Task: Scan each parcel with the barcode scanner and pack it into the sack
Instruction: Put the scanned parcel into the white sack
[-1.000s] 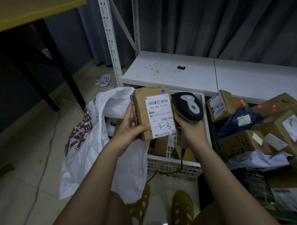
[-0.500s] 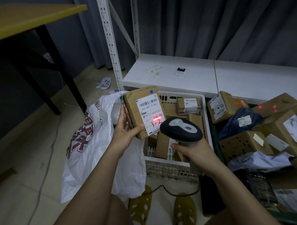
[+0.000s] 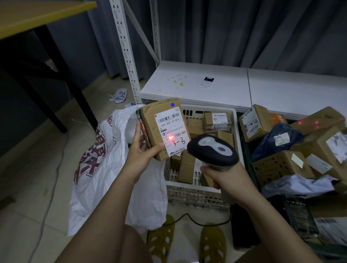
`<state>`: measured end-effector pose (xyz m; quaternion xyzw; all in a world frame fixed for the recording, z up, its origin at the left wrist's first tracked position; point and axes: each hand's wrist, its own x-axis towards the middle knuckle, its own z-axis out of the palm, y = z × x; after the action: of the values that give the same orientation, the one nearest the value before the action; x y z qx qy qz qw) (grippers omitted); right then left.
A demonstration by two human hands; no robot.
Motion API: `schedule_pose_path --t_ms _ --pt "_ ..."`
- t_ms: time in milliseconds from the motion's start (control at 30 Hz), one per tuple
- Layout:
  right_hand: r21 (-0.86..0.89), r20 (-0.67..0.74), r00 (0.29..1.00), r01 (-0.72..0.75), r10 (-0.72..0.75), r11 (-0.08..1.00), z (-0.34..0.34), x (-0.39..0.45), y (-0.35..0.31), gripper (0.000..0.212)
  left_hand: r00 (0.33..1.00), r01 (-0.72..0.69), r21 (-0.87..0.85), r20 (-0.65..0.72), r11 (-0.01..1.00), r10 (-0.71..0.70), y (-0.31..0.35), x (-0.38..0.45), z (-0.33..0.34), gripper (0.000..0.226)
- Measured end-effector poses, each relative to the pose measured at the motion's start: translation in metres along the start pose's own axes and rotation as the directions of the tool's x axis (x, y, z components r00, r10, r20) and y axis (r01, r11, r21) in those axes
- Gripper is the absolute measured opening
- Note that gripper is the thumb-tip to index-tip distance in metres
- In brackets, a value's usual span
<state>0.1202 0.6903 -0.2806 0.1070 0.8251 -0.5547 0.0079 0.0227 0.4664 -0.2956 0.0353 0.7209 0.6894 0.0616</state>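
My left hand (image 3: 143,152) grips a brown cardboard parcel (image 3: 155,122) upright over the sack, its white label marked "3-3" facing me. A red scanner dot glows on the label's lower barcode. My right hand (image 3: 225,178) holds the dark barcode scanner (image 3: 211,149) by its handle, head pointed at the label from the lower right, a short gap away. The white plastic sack (image 3: 111,165) with red print stands open at the left, partly behind my left arm.
A white plastic crate (image 3: 192,193) with several small boxes sits in front of me. More parcels are piled at the right (image 3: 299,146). A white shelf board (image 3: 206,87) lies behind, a black table leg (image 3: 73,91) at left. The scanner cable (image 3: 191,219) runs across the floor.
The scanner has dropped from beside the parcel to lower right and now points at the label. The red dot has shifted left on the lower barcode. The parcel tilted slightly.
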Motion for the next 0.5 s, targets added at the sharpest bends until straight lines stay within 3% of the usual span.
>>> schedule_pose_path --t_ms 200,400,500 --pt "0.143 0.002 1.000 0.020 -0.021 0.990 0.000 0.000 -0.006 0.020 1.000 0.015 -0.025 0.000 1.000 -0.015 0.001 -0.002 -0.003 0.094" --pt "0.364 -0.123 0.987 -0.050 0.101 0.930 0.009 0.024 -0.013 0.018 0.995 0.012 -0.113 -0.095 0.993 -0.023 0.010 -0.018 -0.021 0.087" --pt "0.412 -0.100 0.976 -0.136 0.194 0.901 0.024 0.043 -0.014 0.022 0.987 0.015 -0.093 -0.160 0.996 -0.030 0.012 -0.025 -0.036 0.086"
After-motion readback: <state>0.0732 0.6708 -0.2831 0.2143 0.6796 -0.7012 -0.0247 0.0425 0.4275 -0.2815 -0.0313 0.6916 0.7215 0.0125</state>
